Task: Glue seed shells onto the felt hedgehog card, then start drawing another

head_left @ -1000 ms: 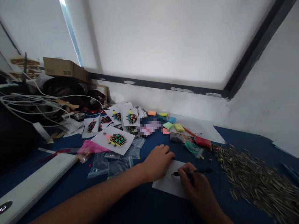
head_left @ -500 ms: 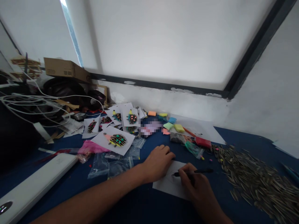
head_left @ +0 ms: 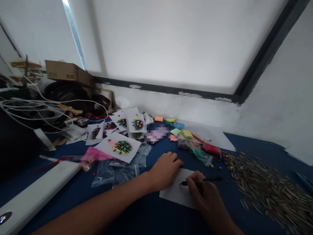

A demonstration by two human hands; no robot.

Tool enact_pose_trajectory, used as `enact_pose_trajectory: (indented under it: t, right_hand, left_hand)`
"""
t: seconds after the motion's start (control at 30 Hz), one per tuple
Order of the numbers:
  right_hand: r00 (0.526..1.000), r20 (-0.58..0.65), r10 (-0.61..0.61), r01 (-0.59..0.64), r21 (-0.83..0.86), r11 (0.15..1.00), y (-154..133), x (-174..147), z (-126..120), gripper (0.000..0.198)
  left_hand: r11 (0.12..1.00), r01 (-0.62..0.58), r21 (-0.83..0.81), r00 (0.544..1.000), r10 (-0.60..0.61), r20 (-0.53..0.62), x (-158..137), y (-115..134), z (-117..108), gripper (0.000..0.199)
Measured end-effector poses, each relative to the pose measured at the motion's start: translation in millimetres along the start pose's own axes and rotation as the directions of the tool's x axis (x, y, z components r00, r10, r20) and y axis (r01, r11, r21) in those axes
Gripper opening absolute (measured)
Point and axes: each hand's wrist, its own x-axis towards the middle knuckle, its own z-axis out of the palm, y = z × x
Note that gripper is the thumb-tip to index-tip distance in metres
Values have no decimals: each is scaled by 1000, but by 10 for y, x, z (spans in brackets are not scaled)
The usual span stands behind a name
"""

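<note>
— Which way does the slim black pen (head_left: 204, 180) lie?

— Its long axis runs nearly level across the small white paper card (head_left: 176, 192), tip pointing left onto the card, back end sticking out to the right. The right hand (head_left: 204, 195) has its fingers closed around the pen near the tip.

— And the other hand?

— The left hand (head_left: 165, 170) rests on the card's left edge, fingers curled loosely and pressed down, holding nothing else.

— Any containers near the card?

— Left of it lie clear plastic zip bags (head_left: 114, 173); what they contain I cannot tell. Beyond it, another small bag (head_left: 202, 156) holds something green.

— What else lies around?

— Right of the card spreads a big heap of striped sunflower seeds (head_left: 266, 187). Behind and to the left of the card lie white cards decorated with seeds and coloured dots (head_left: 120, 148), and behind it lie coloured clay blocks (head_left: 182, 132).

— The surface?

— A dark blue tabletop (head_left: 137, 215), set against a white wall under a wide pale window with a dark frame (head_left: 171, 42).
</note>
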Motion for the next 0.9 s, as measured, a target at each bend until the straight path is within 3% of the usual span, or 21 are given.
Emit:
enact_pose_trajectory:
  t: [0.57,0.9]
  right_hand:
    - [1000,18,5,-5,9,1000,-8,8,-4,34]
    - [985,-61,162,-159,48,986,88,-14,-78,41]
  left_hand:
    - [1000,9,-2,1000,-9,14,4,6,-7,21]
    - [1000,9,6,1000,-9,13,6,7,-14,20]
